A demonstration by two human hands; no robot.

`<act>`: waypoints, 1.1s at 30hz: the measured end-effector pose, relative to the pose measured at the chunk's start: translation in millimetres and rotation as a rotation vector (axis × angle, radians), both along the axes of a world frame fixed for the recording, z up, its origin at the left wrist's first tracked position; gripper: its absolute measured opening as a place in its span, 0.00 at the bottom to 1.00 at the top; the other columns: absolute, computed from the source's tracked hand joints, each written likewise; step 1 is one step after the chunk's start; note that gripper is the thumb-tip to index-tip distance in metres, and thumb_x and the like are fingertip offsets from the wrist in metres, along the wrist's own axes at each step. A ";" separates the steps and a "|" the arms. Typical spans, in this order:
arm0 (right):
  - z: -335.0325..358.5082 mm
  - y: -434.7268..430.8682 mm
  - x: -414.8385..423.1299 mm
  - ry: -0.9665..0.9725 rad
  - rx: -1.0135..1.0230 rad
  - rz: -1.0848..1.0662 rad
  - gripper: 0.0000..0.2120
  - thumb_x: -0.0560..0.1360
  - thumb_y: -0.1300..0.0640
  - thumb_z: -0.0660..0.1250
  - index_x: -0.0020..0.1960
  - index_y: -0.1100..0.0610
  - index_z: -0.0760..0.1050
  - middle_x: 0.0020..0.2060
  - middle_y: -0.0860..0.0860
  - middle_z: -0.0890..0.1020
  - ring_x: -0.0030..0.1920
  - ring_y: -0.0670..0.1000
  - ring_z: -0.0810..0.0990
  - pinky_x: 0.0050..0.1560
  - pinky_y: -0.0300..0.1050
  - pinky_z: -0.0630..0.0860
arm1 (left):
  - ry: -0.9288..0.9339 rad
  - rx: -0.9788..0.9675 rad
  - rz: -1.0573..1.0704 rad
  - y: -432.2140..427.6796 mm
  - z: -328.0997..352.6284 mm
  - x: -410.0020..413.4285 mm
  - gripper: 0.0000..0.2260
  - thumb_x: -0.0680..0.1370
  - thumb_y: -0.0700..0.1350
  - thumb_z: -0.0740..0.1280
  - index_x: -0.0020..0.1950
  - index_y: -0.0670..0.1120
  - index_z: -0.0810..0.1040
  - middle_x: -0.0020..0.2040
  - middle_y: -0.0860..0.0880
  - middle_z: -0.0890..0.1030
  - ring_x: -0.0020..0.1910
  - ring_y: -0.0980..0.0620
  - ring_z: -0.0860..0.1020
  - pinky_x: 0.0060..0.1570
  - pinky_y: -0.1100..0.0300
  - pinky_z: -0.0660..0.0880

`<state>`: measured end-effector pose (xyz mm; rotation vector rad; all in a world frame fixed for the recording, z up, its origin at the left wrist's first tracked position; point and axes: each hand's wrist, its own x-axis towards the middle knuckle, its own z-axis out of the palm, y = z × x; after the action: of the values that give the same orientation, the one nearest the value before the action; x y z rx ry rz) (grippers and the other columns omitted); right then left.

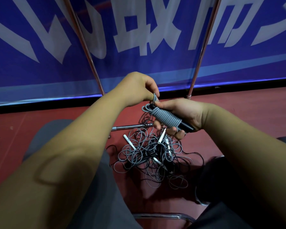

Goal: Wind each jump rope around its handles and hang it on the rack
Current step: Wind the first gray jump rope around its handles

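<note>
Our forearms (69, 146) lead to the right hand (183, 116), clamped round the wound handles (186, 126). At eleven o'clock of it, the left hand (139, 86) pinches the cord (154, 98), which we judge light and springy, best held close in.

Only one camera here, worn on the person's head, looking forward and steeply down along both forearms. The tangled pile of ropes (152, 156) on the red floor (254, 109) lies just below mid-frame. Just above the pile, close to the lens, the left hand (137, 86) and right hand (182, 116) hold a jump rope (168, 119). Beyond the pile a blue banner (139, 47) fills the top; nearer than the pile come the knees (56, 134). The wide lens bows the banner's lower edge.
</note>
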<state>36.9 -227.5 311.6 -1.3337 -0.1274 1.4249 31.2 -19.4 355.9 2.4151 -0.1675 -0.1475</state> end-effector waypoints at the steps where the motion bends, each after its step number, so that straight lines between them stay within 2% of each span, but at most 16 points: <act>1: 0.1 0.0 -0.3 -0.010 -0.005 -0.008 0.19 0.85 0.36 0.58 0.61 0.51 0.73 0.44 0.57 0.80 0.27 0.51 0.71 0.30 0.38 0.67 | -0.020 0.004 -0.001 -1.1 0.5 -0.6 0.08 0.70 0.38 0.79 0.44 0.51 0.89 0.37 0.55 0.85 0.34 0.64 0.79 0.34 0.74 0.70; 7: -2.6 4.0 0.3 -0.039 -0.018 -0.106 0.21 0.86 0.34 0.53 0.59 0.51 0.69 0.40 0.54 0.76 0.29 0.51 0.70 0.30 0.38 0.67 | -0.089 0.054 0.019 -1.9 0.3 1.1 0.09 0.70 0.39 0.77 0.43 0.54 0.88 0.41 0.56 0.83 0.38 0.63 0.80 0.35 0.72 0.71; 13: -7.4 8.6 2.7 -0.076 -0.078 -0.257 0.21 0.86 0.34 0.53 0.58 0.50 0.70 0.38 0.53 0.75 0.28 0.52 0.71 0.31 0.41 0.70 | -0.152 0.189 -0.073 0.5 -1.1 2.3 0.10 0.73 0.40 0.77 0.48 0.56 0.88 0.46 0.56 0.79 0.45 0.60 0.80 0.46 0.64 0.77; 18: -6.2 11.1 5.4 -0.104 -0.078 -0.327 0.19 0.84 0.33 0.55 0.59 0.47 0.72 0.38 0.53 0.75 0.29 0.53 0.72 0.32 0.44 0.72 | -0.171 0.195 -0.080 3.0 -2.8 0.9 0.09 0.74 0.41 0.78 0.50 0.53 0.88 0.50 0.54 0.80 0.50 0.56 0.82 0.55 0.56 0.79; 23: -7.2 15.0 4.6 -0.232 -0.046 -0.442 0.23 0.84 0.31 0.56 0.58 0.50 0.72 0.35 0.53 0.75 0.27 0.53 0.71 0.32 0.45 0.74 | -0.168 0.098 -0.047 3.1 -3.2 1.3 0.05 0.74 0.48 0.80 0.49 0.56 0.89 0.50 0.54 0.79 0.50 0.57 0.80 0.52 0.61 0.76; 26: -7.2 17.3 4.5 -0.335 -0.096 -0.503 0.22 0.84 0.35 0.58 0.58 0.53 0.73 0.38 0.54 0.76 0.27 0.54 0.72 0.32 0.47 0.75 | -0.112 0.102 0.031 2.9 -5.1 1.8 0.04 0.73 0.51 0.81 0.46 0.56 0.89 0.45 0.54 0.80 0.44 0.58 0.79 0.45 0.61 0.74; 29: -7.6 19.4 4.2 -0.388 -0.126 -0.529 0.21 0.84 0.36 0.59 0.60 0.54 0.74 0.40 0.55 0.77 0.27 0.55 0.73 0.32 0.48 0.75 | -0.017 0.141 0.116 2.7 -8.1 0.9 0.08 0.72 0.54 0.81 0.46 0.53 0.86 0.37 0.55 0.79 0.34 0.60 0.75 0.35 0.62 0.68; 31: -6.9 20.0 3.2 -0.439 -0.119 -0.543 0.19 0.85 0.38 0.60 0.62 0.52 0.75 0.41 0.56 0.76 0.27 0.55 0.73 0.33 0.48 0.75 | 0.092 0.063 0.169 3.7 -12.5 1.0 0.12 0.72 0.54 0.82 0.47 0.50 0.85 0.36 0.53 0.80 0.32 0.56 0.76 0.34 0.60 0.75; 33: -5.7 19.9 1.9 -0.500 -0.111 -0.557 0.18 0.85 0.39 0.62 0.62 0.52 0.75 0.41 0.56 0.76 0.27 0.55 0.73 0.32 0.47 0.75 | 0.260 -0.192 0.233 3.0 -15.9 0.6 0.11 0.75 0.49 0.81 0.50 0.44 0.84 0.37 0.46 0.82 0.34 0.51 0.80 0.40 0.55 0.83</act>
<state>38.7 -207.5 306.0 -1.6376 -0.0004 0.6254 31.8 -16.4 340.0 2.1799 0.2091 -0.3206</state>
